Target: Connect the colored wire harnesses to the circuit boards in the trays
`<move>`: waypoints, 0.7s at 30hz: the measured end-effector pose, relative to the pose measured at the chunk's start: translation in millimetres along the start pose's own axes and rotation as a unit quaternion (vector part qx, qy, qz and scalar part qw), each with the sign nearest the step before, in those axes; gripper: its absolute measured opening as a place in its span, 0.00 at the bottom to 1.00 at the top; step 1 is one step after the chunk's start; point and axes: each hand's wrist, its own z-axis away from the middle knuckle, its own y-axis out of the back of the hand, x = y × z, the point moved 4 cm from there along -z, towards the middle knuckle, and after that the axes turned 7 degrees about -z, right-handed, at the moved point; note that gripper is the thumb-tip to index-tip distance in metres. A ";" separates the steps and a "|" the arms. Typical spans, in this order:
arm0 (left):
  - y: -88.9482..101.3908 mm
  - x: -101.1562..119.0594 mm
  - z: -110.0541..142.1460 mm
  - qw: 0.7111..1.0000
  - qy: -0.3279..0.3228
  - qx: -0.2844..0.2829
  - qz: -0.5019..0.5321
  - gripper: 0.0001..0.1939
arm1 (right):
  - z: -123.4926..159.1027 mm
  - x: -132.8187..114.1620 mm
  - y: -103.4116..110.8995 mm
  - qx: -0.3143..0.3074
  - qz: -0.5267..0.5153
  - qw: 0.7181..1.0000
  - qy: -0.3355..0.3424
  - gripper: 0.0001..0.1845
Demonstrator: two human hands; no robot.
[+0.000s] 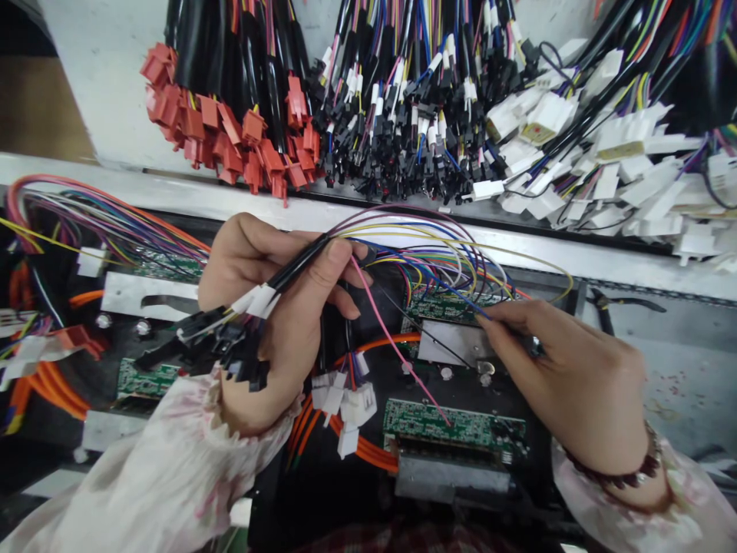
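My left hand (pixel 299 292) grips a black-sleeved wire harness (pixel 302 259) between thumb and fingers. Black connectors (pixel 233 338) and white labels (pixel 257 299) on the harness hang over my left palm and wrist. From the sleeve a loose pink wire (pixel 397 349) runs down toward a green circuit board (pixel 461 422). Yellow and purple wires arch to the right. My right hand (pixel 546 353) pinches a blue wire (pixel 454 290) between thumb and forefinger, in front of an upper circuit board (pixel 446 307) with many coloured wires along its edge.
Bundles with red connectors (pixel 230 138), black connectors (pixel 403 130) and white connectors (pixel 622 153) hang along the back. A metal rail (pixel 650 280) crosses below them. Pliers (pixel 610 307) lie at right. White connectors (pixel 348 403) and orange cables (pixel 368 453) lie between the boards.
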 end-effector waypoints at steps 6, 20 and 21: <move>-0.6 -1.9 0.2 1.000 0.002 0.003 0.002 0.16 | -4.5 1.8 -4.0 -0.014 -0.028 0.999 -0.007 0.04; -0.2 -8.7 2.7 1.000 0.013 -0.002 -0.004 0.16 | 11.6 -32.9 0.2 -0.004 -0.023 0.999 0.023 0.07; -0.8 -8.6 2.6 1.000 0.003 -0.002 -0.004 0.16 | 10.0 -33.1 1.6 0.020 -0.030 0.999 0.019 0.06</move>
